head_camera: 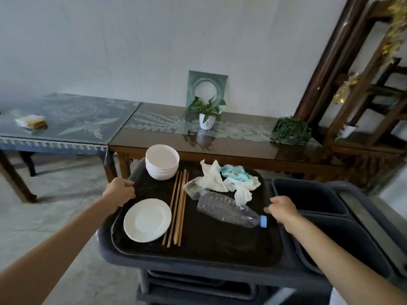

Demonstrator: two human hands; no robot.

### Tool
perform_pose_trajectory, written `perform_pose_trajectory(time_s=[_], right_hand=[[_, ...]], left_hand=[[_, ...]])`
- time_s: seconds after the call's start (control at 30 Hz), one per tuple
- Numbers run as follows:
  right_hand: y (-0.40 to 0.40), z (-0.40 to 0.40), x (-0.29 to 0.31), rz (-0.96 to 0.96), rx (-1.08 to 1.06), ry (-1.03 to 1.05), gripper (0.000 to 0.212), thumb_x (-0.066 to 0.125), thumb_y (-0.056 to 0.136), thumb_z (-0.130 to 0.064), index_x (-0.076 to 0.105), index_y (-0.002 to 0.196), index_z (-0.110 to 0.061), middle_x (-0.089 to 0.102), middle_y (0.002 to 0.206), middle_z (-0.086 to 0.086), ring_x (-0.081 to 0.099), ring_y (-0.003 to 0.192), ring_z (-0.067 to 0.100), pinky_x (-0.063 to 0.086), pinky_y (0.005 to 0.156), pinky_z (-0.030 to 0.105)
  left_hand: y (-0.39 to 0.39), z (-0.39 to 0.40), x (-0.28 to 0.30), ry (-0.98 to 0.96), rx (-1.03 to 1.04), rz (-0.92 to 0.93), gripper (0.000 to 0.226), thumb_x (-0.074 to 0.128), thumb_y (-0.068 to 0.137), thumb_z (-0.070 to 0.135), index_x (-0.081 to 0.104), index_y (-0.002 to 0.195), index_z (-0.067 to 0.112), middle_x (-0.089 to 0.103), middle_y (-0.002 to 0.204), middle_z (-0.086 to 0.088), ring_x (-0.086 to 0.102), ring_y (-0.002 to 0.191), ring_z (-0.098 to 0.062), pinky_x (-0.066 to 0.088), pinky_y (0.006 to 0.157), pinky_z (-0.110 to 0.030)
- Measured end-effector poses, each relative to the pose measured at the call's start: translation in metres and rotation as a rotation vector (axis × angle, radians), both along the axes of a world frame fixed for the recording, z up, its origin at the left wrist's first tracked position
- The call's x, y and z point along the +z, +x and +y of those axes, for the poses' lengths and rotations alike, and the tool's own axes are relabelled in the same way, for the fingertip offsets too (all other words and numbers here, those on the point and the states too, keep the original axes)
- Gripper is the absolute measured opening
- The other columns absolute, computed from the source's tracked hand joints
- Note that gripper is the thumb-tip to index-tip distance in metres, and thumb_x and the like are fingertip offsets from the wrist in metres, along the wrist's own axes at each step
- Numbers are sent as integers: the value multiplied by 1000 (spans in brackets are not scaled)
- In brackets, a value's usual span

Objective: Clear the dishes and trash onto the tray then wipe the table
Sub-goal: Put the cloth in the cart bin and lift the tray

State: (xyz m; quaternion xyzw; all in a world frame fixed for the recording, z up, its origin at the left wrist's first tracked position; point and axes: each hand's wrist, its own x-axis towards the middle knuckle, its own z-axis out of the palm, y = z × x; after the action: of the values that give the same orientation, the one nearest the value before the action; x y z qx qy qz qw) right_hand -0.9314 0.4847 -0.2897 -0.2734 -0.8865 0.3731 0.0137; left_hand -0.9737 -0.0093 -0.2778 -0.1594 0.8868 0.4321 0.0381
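Both edges of the black tray (pixel 198 249) are gripped, by the left hand (pixel 120 191) at 9 o'clock and the right hand (pixel 284 209) at 3 o'clock, and on it are kept bowls (pixel 161 161), a plate (pixel 147 220), chopsticks (pixel 178 208), a bottle (pixel 229 210) and tissues (pixel 220 179).

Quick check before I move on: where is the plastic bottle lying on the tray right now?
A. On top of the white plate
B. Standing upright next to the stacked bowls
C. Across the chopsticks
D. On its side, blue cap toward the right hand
D: the plastic bottle lies on its side on the tray, its blue cap pointing toward the right hand, apart from the white plate and the chopsticks.
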Motion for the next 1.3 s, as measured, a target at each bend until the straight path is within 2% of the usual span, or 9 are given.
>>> perform_pose_trajectory(time_s=[0.13, 0.3, 0.53, 0.6, 0.77, 0.9, 1.1, 1.2, 1.3], right_hand=[[-37, 15, -28, -66, 9, 48, 47, 78, 90, -16, 66, 135, -10, 69, 127, 11, 66, 110, 30, 57, 89, 42], [-60, 20, -57, -152, -8, 29, 45, 84, 84, -20, 70, 127, -16, 67, 97, -5, 68, 96, 24, 61, 89, 45], [-68, 18, -86, -245, -33, 2, 54, 86, 82, -19, 67, 132, -15, 68, 107, 0, 67, 104, 25, 60, 94, 49], [-71, 18, -88, -263, -29, 18, 54, 87, 82, -20, 66, 132, -15, 69, 104, 0, 67, 103, 25, 60, 94, 49], [-78, 20, -87, -305, 3, 48, 52, 89, 80, -18, 68, 127, -12, 67, 92, -3, 69, 95, 23, 63, 86, 48], [-84, 21, -82, -361, 24, 78, 53, 90, 80, -18, 69, 129, -11, 69, 106, 5, 69, 87, 21, 66, 79, 43], [-85, 29, -73, -331, -7, -142, 29, 77, 89, -13, 70, 116, -4, 68, 104, 8, 70, 86, 22, 59, 53, 26], [-86, 26, -57, -347, -71, -322, 27, 56, 102, -23, 67, 111, -1, 70, 97, 15, 73, 76, 27, 58, 52, 29], [-86, 26, -40, -391, -87, -462, 42, 37, 110, -37, 60, 123, -3, 69, 89, 20, 73, 79, 34, 59, 57, 34]], left_hand=[[-43, 24, -29, -60, -23, -35, 30, 62, 91, 0, 79, 106, 18, 73, 88, -8, 67, 76, -23, 50, 59, -28], [-69, 35, -53, -114, 13, -131, 39, 61, 93, -1, 70, 128, 13, 73, 106, -13, 65, 69, -22, 48, 51, -26], [-81, 39, -70, -249, -5, -184, 44, 60, 92, 4, 66, 134, 13, 70, 123, -13, 64, 78, -23, 55, 64, -35], [-82, 41, -73, -247, 13, -204, 44, 61, 91, 4, 66, 134, 14, 70, 121, -13, 65, 85, -27, 58, 72, -39], [-87, 42, -79, -263, 51, -206, 44, 64, 89, 4, 69, 131, 14, 72, 115, -13, 64, 81, -26, 56, 68, -36], [-89, 42, -79, -252, 65, -235, 40, 64, 90, 4, 69, 129, 12, 72, 114, -13, 66, 82, -28, 60, 71, -38], [-91, 45, -71, -116, 180, -318, 26, 57, 97, 21, 69, 106, -1, 62, 70, -14, 59, 58, -29, 50, 50, -31], [-93, 51, -66, -7, 224, -371, 37, 53, 100, 34, 62, 119, 4, 63, 84, -17, 60, 71, -30, 51, 64, -37], [-98, 52, -64, 187, 227, -427, 58, 46, 103, 50, 48, 144, 9, 59, 126, -20, 58, 111, -39, 48, 100, -51]])
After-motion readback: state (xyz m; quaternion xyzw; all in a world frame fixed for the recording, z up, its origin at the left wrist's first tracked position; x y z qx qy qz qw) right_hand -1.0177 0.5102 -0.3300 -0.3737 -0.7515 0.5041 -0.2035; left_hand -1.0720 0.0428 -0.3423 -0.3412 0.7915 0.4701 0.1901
